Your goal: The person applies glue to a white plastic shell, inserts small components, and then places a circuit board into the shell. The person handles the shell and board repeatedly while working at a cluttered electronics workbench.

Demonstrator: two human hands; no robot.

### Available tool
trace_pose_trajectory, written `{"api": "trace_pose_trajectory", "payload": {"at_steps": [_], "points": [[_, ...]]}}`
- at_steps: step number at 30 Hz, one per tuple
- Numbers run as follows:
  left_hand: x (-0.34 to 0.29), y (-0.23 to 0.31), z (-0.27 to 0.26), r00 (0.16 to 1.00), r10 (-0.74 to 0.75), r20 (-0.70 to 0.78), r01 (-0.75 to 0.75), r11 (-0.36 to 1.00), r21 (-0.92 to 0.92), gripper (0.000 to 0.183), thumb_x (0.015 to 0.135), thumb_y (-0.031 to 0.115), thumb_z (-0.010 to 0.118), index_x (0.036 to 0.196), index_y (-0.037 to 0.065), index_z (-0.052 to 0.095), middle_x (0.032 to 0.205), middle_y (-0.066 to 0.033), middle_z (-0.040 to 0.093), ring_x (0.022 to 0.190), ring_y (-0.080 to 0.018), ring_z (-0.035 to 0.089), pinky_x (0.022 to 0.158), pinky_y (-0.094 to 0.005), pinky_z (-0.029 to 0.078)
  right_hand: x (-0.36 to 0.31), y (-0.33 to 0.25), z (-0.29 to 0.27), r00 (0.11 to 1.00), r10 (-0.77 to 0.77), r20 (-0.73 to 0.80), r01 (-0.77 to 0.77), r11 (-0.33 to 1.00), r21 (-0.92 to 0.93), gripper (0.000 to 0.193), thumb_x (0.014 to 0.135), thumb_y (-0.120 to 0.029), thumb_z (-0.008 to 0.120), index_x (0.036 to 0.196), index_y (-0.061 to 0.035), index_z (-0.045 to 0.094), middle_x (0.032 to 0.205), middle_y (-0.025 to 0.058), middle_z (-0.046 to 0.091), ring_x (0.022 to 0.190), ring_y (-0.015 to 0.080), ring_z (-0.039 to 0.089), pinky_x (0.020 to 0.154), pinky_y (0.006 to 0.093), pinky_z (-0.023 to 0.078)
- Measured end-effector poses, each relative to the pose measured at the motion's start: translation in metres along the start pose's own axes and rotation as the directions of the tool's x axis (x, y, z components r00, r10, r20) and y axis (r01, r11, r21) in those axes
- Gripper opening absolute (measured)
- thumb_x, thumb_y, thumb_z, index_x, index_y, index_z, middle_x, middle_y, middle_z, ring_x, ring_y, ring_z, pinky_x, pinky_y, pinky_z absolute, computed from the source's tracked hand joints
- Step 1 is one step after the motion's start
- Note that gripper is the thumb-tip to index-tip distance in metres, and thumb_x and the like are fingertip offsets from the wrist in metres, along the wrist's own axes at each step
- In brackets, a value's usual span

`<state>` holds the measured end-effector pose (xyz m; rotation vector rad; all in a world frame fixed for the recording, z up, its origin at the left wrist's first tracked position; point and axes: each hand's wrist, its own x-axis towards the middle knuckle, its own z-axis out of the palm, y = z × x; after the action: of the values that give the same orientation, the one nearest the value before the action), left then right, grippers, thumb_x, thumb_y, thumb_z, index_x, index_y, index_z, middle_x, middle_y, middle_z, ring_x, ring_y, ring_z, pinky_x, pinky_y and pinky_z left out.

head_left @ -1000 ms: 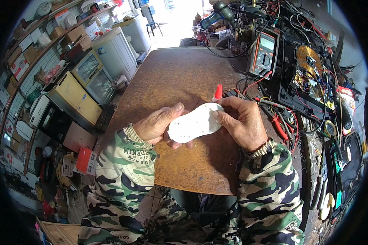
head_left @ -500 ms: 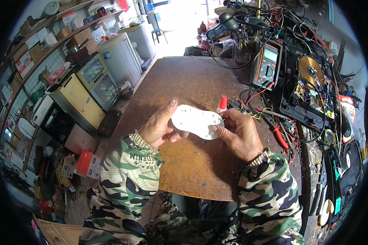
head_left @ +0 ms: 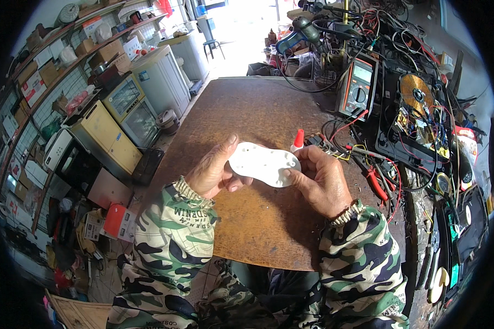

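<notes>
A white, peanut-shaped flat piece with several small holes [head_left: 263, 163], plastic by its look, is held between my hands above the wooden table. My right hand [head_left: 325, 180] pinches its right end, thumb on the face and fingers behind. At the left end my left hand [head_left: 213, 171] supports it, its fingers curled partly behind the piece and its thumb pointing up along the edge. Just beyond my right fingers stands a small bottle with a red pointed cap [head_left: 298, 139], its lower part hidden by that hand.
On the right of the brown table [head_left: 247, 109] are a multimeter [head_left: 359, 88], red-handled pliers [head_left: 376, 184], tangled wires and an opened appliance with a copper coil [head_left: 416, 94]. Old refrigerators [head_left: 162, 79] and loaded shelves line the left wall.
The white piece has tilted very slightly in my hands. Both hands keep nearly the same place and grip.
</notes>
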<state>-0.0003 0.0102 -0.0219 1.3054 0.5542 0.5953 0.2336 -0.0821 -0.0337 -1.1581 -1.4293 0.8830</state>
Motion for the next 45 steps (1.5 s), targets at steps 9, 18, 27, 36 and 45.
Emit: {"api": "trace_pose_trajectory", "payload": {"at_steps": [9,18,27,36,45], "points": [[-0.001,0.002,0.005,0.999,0.005,-0.031,-0.005,1.0,0.009,0.065,0.101,0.06,0.037,0.123,0.002,0.056,0.088,-0.0066,0.066,0.068,-0.0071,0.059,0.048,-0.02,0.039,0.002,0.009,0.0,0.999,-0.052,-0.018,0.051,0.998,-0.039,0.02,0.086,-0.003,0.069,0.101,0.0062,0.059,0.082,0.0143,0.069,0.078,0.0159,0.066,0.07,0.0308,0.052],[0.0,0.002,0.005,1.0,0.003,-0.008,-0.003,1.0,0.012,0.064,0.102,0.055,0.033,0.126,0.001,0.056,0.087,-0.009,0.067,0.066,-0.0099,0.059,0.049,-0.022,0.041,0.001,0.005,-0.001,0.997,-0.048,-0.062,0.045,0.998,-0.053,0.021,0.088,-0.003,0.068,0.106,0.0048,0.061,0.077,0.0097,0.066,0.07,0.0128,0.062,0.064,0.0292,0.051],[0.001,0.002,0.008,0.995,0.024,0.098,-0.029,0.999,0.046,0.057,0.103,0.044,0.028,0.13,0.0,0.051,0.093,-0.02,0.069,0.062,-0.0193,0.06,0.054,-0.0292,0.048,-0.001,-0.011,0.0,0.977,-0.066,-0.203,0.083,0.994,0.073,0.024,0.092,-0.005,0.066,0.114,0.0041,0.062,0.081,0.002,0.066,0.064,0.0063,0.059,0.055,0.0224,0.047],[-0.002,0.002,0.002,0.964,-0.121,0.239,0.129,0.991,-0.018,0.071,0.101,0.06,0.03,0.132,-0.001,0.049,0.093,-0.0188,0.069,0.073,-0.0184,0.067,0.061,-0.0286,0.053,0.003,0.001,0.0,0.98,-0.153,-0.127,0.16,0.986,0.042,0.024,0.087,-0.005,0.071,0.109,0.0045,0.065,0.087,0.0092,0.068,0.081,0.0115,0.063,0.069,0.0273,0.052],[0.001,-0.004,-0.003,0.972,-0.027,0.233,0.087,0.965,-0.248,0.062,0.1,0.051,0.045,0.136,0.001,0.044,0.108,-0.0231,0.064,0.086,-0.0257,0.066,0.064,-0.0348,0.055,-0.006,-0.052,-0.054,0.828,-0.256,-0.499,0.318,0.947,0.041,0.018,0.095,-0.014,0.064,0.1,0.0028,0.068,0.082,0.0056,0.067,0.066,0.0115,0.062,0.057,0.0246,0.05]]}}
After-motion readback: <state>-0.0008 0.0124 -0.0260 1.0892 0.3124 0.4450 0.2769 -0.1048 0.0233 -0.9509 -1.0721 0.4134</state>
